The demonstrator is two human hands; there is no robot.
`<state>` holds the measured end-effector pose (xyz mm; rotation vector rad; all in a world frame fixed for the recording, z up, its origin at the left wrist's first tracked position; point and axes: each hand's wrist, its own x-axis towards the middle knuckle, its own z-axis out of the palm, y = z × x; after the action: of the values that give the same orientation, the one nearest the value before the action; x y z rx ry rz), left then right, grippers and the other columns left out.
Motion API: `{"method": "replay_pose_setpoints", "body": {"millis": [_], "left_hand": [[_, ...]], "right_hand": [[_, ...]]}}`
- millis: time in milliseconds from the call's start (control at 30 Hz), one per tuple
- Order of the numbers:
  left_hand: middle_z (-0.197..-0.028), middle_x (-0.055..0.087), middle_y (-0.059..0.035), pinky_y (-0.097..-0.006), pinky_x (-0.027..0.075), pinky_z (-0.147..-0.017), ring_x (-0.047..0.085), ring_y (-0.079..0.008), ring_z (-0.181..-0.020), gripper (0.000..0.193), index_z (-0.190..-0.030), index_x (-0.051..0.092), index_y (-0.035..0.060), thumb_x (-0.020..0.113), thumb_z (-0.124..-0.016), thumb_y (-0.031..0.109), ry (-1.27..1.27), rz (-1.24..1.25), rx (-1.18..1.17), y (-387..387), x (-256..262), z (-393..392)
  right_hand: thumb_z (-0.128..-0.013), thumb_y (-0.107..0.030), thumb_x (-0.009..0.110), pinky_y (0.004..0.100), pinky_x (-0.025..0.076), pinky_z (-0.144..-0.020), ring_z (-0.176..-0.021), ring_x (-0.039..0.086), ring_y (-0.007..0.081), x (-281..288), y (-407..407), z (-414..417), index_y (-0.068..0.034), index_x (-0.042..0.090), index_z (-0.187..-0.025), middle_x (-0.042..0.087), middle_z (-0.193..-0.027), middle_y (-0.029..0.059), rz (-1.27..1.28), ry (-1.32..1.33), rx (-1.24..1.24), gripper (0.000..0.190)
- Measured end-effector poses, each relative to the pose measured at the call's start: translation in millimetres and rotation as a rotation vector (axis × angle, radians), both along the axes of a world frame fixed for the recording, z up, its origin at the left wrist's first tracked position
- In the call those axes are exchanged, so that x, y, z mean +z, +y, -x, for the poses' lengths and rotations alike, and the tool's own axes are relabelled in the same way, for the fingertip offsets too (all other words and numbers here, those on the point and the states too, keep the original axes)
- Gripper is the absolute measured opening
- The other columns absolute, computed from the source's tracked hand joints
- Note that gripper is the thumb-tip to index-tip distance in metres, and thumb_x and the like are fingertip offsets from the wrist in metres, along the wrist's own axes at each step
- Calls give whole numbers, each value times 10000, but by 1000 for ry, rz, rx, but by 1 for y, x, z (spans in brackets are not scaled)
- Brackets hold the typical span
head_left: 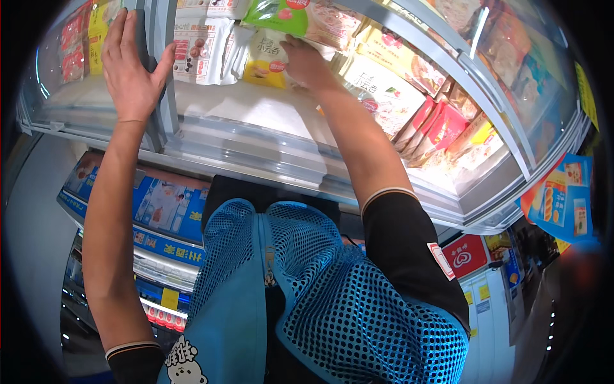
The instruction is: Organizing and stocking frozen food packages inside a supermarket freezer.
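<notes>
My left hand (132, 72) lies spread against the grey frame (167, 72) of a freezer's sliding glass lid, thumb apart from the fingers. Inside the open part of the chest freezer, my right hand (307, 62) touches a white and yellow bag of frozen wontons (265, 57); its fingertips rest at the bag's upper right edge, and whether they grip it cannot be told. A green bag (278, 18) lies just above those fingers. To the left stand white printed food bags (199, 53), and right of my forearm lies a larger white wonton bag (383, 93).
Red bags (443, 127) stand at the right end of the freezer, beside another glass lid with a grey handle (479, 79). The freezer's front rail (259, 168) runs before my body. A blue hanging sign (561, 201) is outside, at the right corner.
</notes>
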<state>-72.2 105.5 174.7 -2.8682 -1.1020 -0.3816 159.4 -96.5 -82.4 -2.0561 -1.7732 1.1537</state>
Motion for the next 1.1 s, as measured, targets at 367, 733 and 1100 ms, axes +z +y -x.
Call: {"method": "replay_pose_setpoints", "body": {"millis": [367,733,1100], "left_hand": [[-1629,450,-200,-504,302,-1259,405,-397,-1512,844,-1604,420,37,787,-921,370,-36,45,-24,-1,0,-20],[-1647,431,-180,-500,346,-1225,417,-375,-1507,823,-1616,410,63,754,-963,427,2,-46,-53,4,1,0],[-1617,451,-217,-500,335,-1235,413,-395,-1503,846,-1597,415,19,774,-926,388,32,-52,-9,-9,4,-6]], "right_hand": [[-913,-233,717,465,390,-1234,-1467,457,429,51,-93,-11,-64,601,-1456,492,-1593,224,-111,-4,-49,580],[-1027,-150,663,382,578,-907,-1065,726,271,224,-200,-164,-16,691,-1218,729,-1182,188,-301,35,-1194,235],[-996,-362,773,302,553,-658,-823,606,172,147,-422,-287,-48,631,-1128,632,-954,52,-303,746,-2092,369]]}}
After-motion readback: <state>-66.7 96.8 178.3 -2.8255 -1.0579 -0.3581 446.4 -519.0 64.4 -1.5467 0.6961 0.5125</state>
